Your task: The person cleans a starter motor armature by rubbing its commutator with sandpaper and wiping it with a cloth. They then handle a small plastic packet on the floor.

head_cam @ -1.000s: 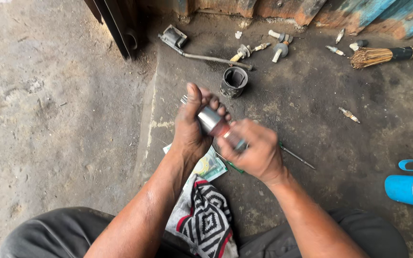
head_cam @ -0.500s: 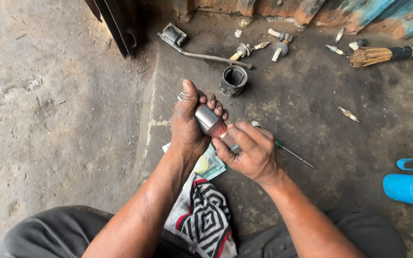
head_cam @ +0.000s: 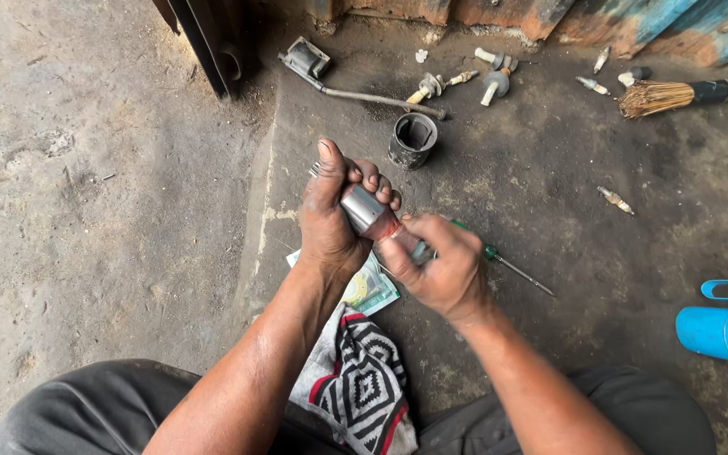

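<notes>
Both hands grip the metal cylinder (head_cam: 366, 211) above the floor: left hand (head_cam: 330, 223) clenching its top, right hand (head_cam: 440, 265) at four o'clock. Oily fingers could slip, dropping it onto concrete.

Left hand (head_cam: 330, 221) wraps upper end of silver metal cylinder (head_cam: 364, 211), thumb up. Right hand (head_cam: 441, 268) grips cylinder's lower end, just beside left. Green-handled screwdriver (head_cam: 511, 268) lies on concrete floor (head_cam: 549, 202) beyond right hand. Black cylindrical cup (head_cam: 413, 140) stands further up; spark plugs (head_cam: 465, 80) near far edge. Broom (head_cam: 684, 94) at far right corner, blue jug (head_cam: 722, 330) at right edge. Patterned cloth (head_cam: 362, 383) on lap.
</notes>
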